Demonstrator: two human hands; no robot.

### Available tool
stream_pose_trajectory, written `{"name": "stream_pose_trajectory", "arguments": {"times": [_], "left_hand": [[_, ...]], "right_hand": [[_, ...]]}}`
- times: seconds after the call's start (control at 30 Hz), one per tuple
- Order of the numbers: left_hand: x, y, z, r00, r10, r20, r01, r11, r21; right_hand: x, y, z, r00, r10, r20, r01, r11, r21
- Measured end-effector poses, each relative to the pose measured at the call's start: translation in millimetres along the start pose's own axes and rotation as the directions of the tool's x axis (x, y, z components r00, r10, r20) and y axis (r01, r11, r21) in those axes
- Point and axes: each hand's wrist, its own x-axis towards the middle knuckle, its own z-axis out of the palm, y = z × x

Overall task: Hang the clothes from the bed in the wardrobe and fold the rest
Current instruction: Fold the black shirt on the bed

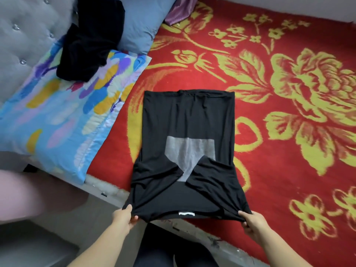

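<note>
Black shirt [187, 122] lengthwise away, collar end near, both hands pinching

Floral red blanket [269, 93], patterned pillow [57, 116], blue pillow [140, 22], grey headboard [25, 29]

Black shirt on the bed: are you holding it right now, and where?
Yes. The left hand and right hand each pinch a corner of the black shirt at its near edge, by the collar label.

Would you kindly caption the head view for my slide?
Both hands grip a black T-shirt on the red blanket.
</note>
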Motion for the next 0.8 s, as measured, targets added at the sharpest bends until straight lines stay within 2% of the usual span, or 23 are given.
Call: {"name": "stream_pose_trajectory", "arguments": {"times": [0.1,0.2,0.33,0.53,0.7,0.8], "left_hand": [[-10.2,-11.2,-2.0,0.999,-0.034,0.001,0.034,0.999,-0.019],[-16.1,13.3,19.0,0.999,-0.013,0.043,0.017,0.995,-0.101],[-23.6,84.2,62.6,0.991,0.044,0.123,-0.01,0.965,-0.262],[-20.4,203.2,135.1,0.971,0.145,0.192,-0.065,0.927,-0.368],[-2.5,291.1,199.6,0.962,0.119,0.247,0.008,0.888,-0.46],[12.5,331.1,244.2,0.936,0.223,0.272,-0.066,0.871,-0.487]], "right_hand": [[-3.1,9.5,-0.4,0.998,0.067,0.013,-0.067,0.997,0.03],[-0.9,-17.7,7.4,0.996,0.083,0.045,-0.087,0.991,0.105],[4.7,-87.8,19.5,0.993,0.07,0.099,-0.096,0.954,0.285],[15.2,-219.5,46.2,0.968,0.079,0.24,-0.21,0.777,0.593],[49.0,-328.2,86.9,0.978,0.008,0.21,-0.163,0.659,0.734],[93.3,-385.4,112.8,0.986,-0.039,0.161,-0.105,0.609,0.786]]}}
